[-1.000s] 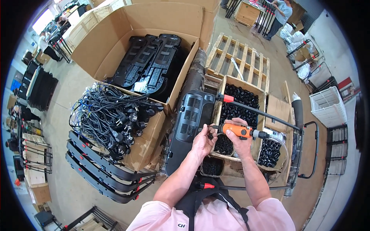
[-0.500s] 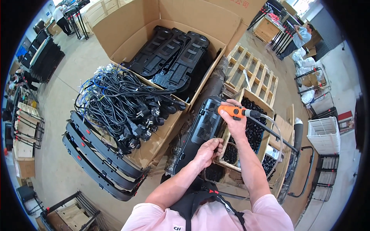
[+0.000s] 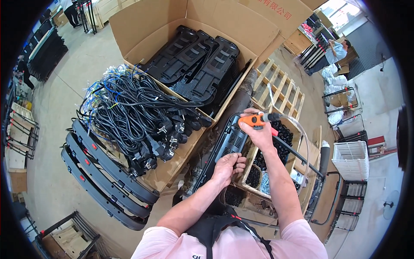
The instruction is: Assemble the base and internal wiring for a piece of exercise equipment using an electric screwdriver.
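My right hand (image 3: 259,137) is closed around an orange power screwdriver (image 3: 251,122), held over the far end of a long black vented plastic housing (image 3: 232,143). A cable or hose runs from the tool's back end toward the right. The tool's tip is hidden, so I cannot tell whether it touches the housing. My left hand (image 3: 225,169) is at the housing's near right edge with thumb and fingertips pinched together; anything between them is too small to make out.
Right of the housing, a wooden bin (image 3: 250,184) holds small black parts. A cardboard box (image 3: 148,43) of black plastic panels stands at the back left. Bundled black power cables (image 3: 133,116) and curved dark grey strips (image 3: 112,172) lie left. A wooden pallet (image 3: 279,88) lies beyond the bin.
The screwdriver in my right hand has moved left, over the housing. The housing looks narrower, as if tilted. My left hand has shifted slightly left along with it. The whole view has turned a little.
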Action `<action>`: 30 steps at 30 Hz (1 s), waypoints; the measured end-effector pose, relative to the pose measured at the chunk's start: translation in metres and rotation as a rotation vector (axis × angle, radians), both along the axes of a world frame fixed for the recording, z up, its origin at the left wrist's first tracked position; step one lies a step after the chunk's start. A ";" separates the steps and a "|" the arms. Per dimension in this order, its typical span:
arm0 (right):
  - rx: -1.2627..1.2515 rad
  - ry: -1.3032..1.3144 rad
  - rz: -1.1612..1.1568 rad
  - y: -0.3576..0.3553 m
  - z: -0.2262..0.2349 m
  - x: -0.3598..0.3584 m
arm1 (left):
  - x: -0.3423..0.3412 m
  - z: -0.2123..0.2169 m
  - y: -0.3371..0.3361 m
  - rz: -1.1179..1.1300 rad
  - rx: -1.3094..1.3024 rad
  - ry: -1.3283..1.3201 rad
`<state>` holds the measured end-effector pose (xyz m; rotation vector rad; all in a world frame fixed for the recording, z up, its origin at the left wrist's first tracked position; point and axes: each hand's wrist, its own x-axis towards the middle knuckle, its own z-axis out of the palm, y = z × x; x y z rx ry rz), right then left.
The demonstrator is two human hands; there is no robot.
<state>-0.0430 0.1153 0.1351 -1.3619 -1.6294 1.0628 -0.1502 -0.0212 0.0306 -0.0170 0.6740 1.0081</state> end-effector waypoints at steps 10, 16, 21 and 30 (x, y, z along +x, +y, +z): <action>-0.014 -0.125 0.027 0.009 0.001 -0.006 | 0.001 -0.014 0.014 0.109 -0.081 -0.060; 0.023 0.136 -0.024 -0.020 0.001 0.001 | -0.006 -0.021 0.024 0.187 -0.089 -0.134; -0.039 0.252 -0.056 -0.073 0.029 0.019 | -0.014 -0.019 0.031 0.286 -0.149 -0.216; -0.046 0.277 -0.080 -0.087 0.021 0.031 | -0.010 -0.017 0.037 0.280 -0.148 -0.176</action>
